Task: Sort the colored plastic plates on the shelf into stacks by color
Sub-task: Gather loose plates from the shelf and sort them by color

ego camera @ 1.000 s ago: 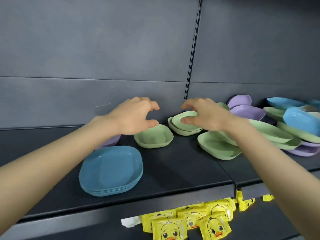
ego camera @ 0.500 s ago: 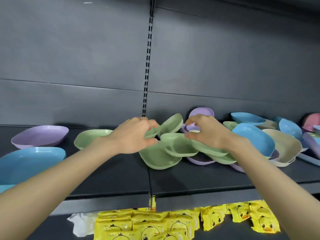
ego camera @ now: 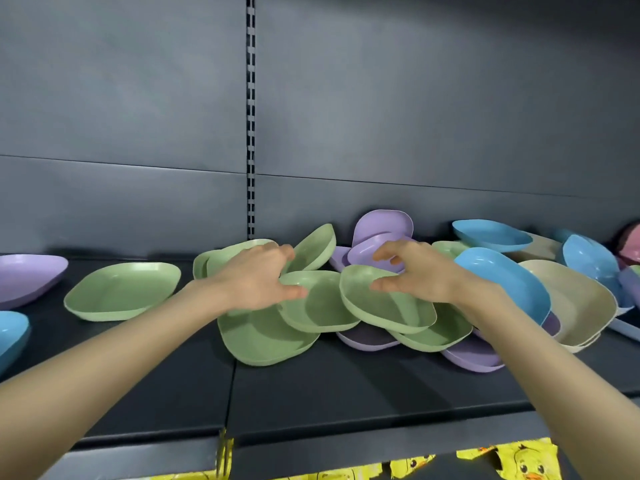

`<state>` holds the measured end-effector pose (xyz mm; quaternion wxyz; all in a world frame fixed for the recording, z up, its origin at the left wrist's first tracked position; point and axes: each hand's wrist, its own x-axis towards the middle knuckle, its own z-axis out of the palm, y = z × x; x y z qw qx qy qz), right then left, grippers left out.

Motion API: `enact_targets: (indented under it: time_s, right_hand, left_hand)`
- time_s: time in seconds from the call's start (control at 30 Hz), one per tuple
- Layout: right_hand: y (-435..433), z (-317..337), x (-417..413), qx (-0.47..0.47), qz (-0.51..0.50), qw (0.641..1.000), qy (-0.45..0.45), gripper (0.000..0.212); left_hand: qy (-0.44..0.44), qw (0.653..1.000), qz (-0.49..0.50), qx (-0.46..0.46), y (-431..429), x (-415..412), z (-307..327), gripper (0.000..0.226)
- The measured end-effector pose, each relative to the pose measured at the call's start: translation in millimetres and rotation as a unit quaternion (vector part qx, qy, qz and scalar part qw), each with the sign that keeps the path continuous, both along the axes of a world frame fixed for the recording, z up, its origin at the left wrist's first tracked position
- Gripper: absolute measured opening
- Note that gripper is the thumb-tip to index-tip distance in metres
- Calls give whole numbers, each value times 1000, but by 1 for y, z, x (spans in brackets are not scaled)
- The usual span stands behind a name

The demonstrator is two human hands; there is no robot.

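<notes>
A jumble of green plates lies mid-shelf: one flat at the front [ego camera: 266,337], one in the middle [ego camera: 318,306], one on the right [ego camera: 391,303], and one tilted up behind [ego camera: 315,245]. My left hand [ego camera: 256,278] pinches the middle plate's left rim, thumb inside it. My right hand [ego camera: 415,271] hovers with spread fingers over the right plate's far rim and holds nothing. A single green plate [ego camera: 121,291] lies apart to the left. Purple plates [ego camera: 381,230] stand behind, and others are partly buried underneath.
Blue plates [ego camera: 502,282] and beige plates [ego camera: 575,303] pile up on the right, with a pink one [ego camera: 632,242] at the far edge. A purple plate [ego camera: 27,278] and a blue one [ego camera: 10,334] sit far left. Yellow duck packets [ego camera: 519,460] lie on the lower shelf.
The view has shifted right and closer to the pile. My left hand now has its thumb inside the middle green plate. My right hand has opened and lifted slightly.
</notes>
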<state>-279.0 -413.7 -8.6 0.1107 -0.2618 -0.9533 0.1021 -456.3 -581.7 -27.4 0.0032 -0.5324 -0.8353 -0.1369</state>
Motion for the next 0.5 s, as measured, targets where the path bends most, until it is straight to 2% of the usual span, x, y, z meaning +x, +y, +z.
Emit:
enact_targets:
  time_s: [0.2,0.3,0.5]
  right_hand:
    - [27,-9,-14,-58,10,998,-3,63]
    - [36,-10,-19,-72,36,997,-20,65]
    - [47,-12,-24,-85,88,990,-63,72]
  left_hand:
    - [-70,997,38,-19,16,-10,-15,61]
    - [-127,991,46,-7,21,-13,-19,67]
    - [-174,978,109,23,25,-2,-32,75]
